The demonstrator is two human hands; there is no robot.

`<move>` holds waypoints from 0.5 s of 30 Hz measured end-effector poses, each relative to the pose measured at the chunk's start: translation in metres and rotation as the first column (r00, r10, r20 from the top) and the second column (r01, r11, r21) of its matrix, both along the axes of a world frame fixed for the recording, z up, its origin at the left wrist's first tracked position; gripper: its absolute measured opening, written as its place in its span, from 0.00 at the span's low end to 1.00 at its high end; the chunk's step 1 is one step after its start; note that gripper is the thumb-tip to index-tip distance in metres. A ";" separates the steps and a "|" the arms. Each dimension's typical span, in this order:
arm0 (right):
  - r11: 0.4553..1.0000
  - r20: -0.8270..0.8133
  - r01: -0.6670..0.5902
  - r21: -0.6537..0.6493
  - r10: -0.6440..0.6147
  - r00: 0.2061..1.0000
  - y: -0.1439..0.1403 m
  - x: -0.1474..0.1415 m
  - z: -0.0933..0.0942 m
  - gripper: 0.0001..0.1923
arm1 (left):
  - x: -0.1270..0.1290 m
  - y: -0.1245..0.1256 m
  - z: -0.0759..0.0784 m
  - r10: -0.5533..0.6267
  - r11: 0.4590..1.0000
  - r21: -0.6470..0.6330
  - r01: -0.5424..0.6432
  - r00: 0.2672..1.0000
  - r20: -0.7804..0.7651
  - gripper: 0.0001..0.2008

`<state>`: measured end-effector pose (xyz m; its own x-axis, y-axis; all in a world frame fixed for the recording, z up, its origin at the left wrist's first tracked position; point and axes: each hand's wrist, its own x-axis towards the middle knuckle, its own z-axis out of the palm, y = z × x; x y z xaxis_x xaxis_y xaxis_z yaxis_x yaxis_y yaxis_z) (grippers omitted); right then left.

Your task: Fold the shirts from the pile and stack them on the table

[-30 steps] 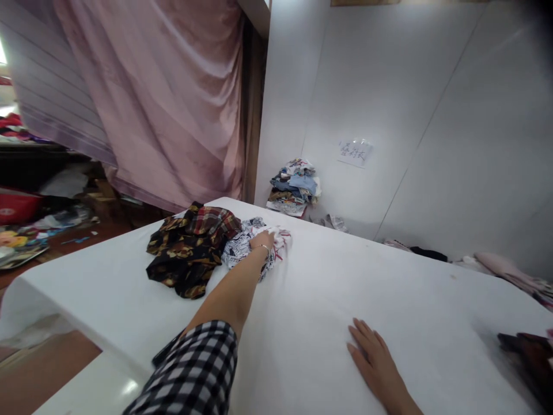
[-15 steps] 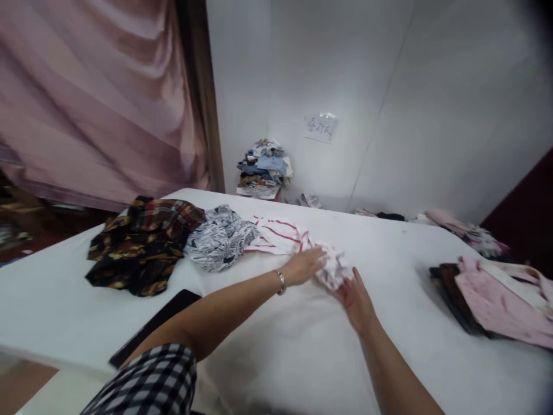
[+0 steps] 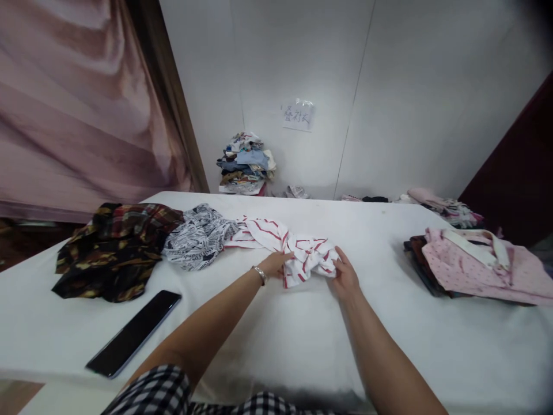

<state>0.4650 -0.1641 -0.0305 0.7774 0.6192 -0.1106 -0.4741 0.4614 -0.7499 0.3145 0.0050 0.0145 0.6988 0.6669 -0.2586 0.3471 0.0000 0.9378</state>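
A: L to R, what's laid out on the table point(image 3: 276, 346)?

B: Far left, a dark plaid garment point(image 3: 114, 251) is heaped in a crumple. Next to it, touching, a black-and-white print garment point(image 3: 196, 242) is bunched. In front of both, nearer the edge, a phone point(image 3: 133, 332) is laid flat, screen dark, well apart from the hands.

A: And the piece being handled?

B: A white shirt w/ red stripes point(image 3: 298, 251), lying mid-table, its left end touching the print garment. It's gripped from both sides: the left hand point(image 3: 276, 264) is closed on the near-left edge w/ fingers curled over the cloth, a bracelet seen at the wrist. The right hand point(image 3: 343, 274) is pinched on the right edge, fingers partly spread, thumb under a fold. Held at opposite ends like that, prob. so the bunched cloth can be drawn out flat, judged from the grip only.

A: Right side?

B: A pink dotted garment point(image 3: 470, 262) is stacked on something dark, folded flat, apart from the hands.

A: Surface and room?

B: The table is covered in plain white cloth, smooth. Behind it, a pink curtain point(image 3: 78, 104) is hung at left; white wall panels carry a taped paper note point(image 3: 297, 115), text not readable. A clothes pile point(image 3: 244, 164) is stacked against the wall; more garments are strewn behind the table's far edge at right.
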 end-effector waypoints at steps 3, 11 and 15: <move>0.991 0.017 0.128 -0.034 -0.127 0.992 -0.005 0.013 -0.003 0.33 | 0.017 -0.017 0.007 -0.024 0.989 -0.144 0.042 0.993 0.120 0.11; 0.884 0.402 0.358 -0.299 -0.224 0.888 -0.007 0.011 -0.005 0.37 | 0.052 -0.043 0.044 0.069 0.985 -0.174 0.005 0.907 0.415 0.15; 0.945 0.469 0.244 -0.217 -0.117 0.875 -0.006 0.003 -0.004 0.45 | 0.056 -0.084 0.030 -0.234 0.972 0.069 0.224 0.910 0.341 0.16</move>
